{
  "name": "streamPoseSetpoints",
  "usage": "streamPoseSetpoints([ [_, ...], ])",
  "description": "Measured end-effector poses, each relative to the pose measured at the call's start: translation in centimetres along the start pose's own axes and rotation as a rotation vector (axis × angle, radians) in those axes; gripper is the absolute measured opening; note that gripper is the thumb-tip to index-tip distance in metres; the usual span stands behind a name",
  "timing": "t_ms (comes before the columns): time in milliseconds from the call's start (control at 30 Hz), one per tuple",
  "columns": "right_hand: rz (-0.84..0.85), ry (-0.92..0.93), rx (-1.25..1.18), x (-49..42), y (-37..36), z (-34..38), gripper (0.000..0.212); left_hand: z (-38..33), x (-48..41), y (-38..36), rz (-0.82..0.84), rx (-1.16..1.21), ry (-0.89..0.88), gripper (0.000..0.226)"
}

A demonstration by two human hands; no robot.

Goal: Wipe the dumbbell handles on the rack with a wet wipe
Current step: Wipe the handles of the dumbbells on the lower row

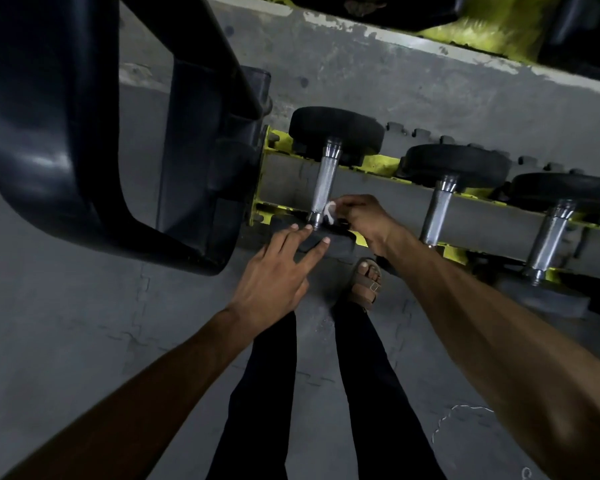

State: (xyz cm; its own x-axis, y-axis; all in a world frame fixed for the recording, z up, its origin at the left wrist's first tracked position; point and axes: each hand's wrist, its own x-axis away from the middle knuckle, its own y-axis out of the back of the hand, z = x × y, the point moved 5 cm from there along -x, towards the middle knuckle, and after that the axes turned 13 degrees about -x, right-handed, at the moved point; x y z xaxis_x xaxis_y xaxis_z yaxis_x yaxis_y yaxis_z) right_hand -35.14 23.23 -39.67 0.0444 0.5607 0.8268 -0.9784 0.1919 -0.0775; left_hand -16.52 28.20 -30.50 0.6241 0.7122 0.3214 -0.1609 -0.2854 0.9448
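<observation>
The right hand (362, 221) pinches a small white wipe (330, 210) between thumb and fingertips and presses it to the near end of the first handle (323, 180), just above the collar. The left hand (274, 271) is spread, fingers straight, with the fingertips resting on the near head (340, 242) of that dumbbell, apparently to steady it.

The wipe touches only one side of the knurled bar at its low end. To do this stroke well, I judge the wipe should be wrapped further round the bar and drawn up its whole length toward the far head (336, 129), then the bar rolled or the hand turned so the underside is reached too. Knurling holds grime, so firm pressure and a slight twist would serve better than a light pass. The left hand's hold on the head should stop the dumbbell rolling in its cradle.

The dumbbell lies across the yellow rack (383, 163), at its left end. Two more handles (438, 213) (548, 237) lie to the right, well apart from both hands, probably next in turn. A black frame (49, 133) stands left of the rack. Below, on the grey floor (84, 323), a sandal (368, 284) shows.
</observation>
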Motion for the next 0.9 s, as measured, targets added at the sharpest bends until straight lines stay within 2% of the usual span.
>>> streamPoseSetpoints([
  [100, -0.070, -0.005, -0.157, -2.0, -0.9, 2.4, 0.022, 0.0, 0.0, -0.4, -0.013, 0.000, 0.004, 0.075],
  [200, -0.146, -0.088, -0.463, -4.4, -2.0, 3.9, 0.034, -0.1, 0.1, -0.6, -0.024, -0.003, 0.002, 0.075],
  [300, -0.223, -0.053, -0.577, -3.9, -1.9, 4.4, 0.023, -0.2, 0.0, -0.5, -0.024, 0.006, -0.003, 0.075],
  [400, -0.365, 0.151, -0.546, -2.8, -1.7, 3.9, 0.010, -0.2, 0.0, -0.3, -0.019, 0.003, 0.003, 0.075],
  [467, -0.498, 0.423, -0.199, -1.7, -1.3, 4.0, 0.007, -0.2, 0.0, -0.4, -0.011, -0.011, 0.001, 0.077],
  [500, -0.503, 0.572, 0.010, -0.8, -1.7, 4.3, 0.006, -0.2, 0.0, -0.3, -0.009, -0.011, 0.000, 0.077],
  [567, -0.436, 0.799, 0.404, -0.1, -2.4, 4.6, 0.008, -0.2, 0.0, -0.1, -0.004, -0.012, 0.001, 0.076],
  [700, -0.301, 1.056, 1.022, -0.2, -2.7, 5.9, 0.027, -0.1, -0.1, 0.2, -0.010, -0.024, -0.014, 0.074],
  [767, -0.276, 1.119, 1.203, -0.3, -2.4, 6.3, 0.031, 0.0, -0.1, 0.0, -0.004, -0.028, -0.017, 0.076],
  [900, -0.257, 1.101, 1.532, -0.5, -3.4, 6.5, 0.036, 0.0, -0.1, -0.1, 0.012, -0.034, -0.028, 0.079],
])
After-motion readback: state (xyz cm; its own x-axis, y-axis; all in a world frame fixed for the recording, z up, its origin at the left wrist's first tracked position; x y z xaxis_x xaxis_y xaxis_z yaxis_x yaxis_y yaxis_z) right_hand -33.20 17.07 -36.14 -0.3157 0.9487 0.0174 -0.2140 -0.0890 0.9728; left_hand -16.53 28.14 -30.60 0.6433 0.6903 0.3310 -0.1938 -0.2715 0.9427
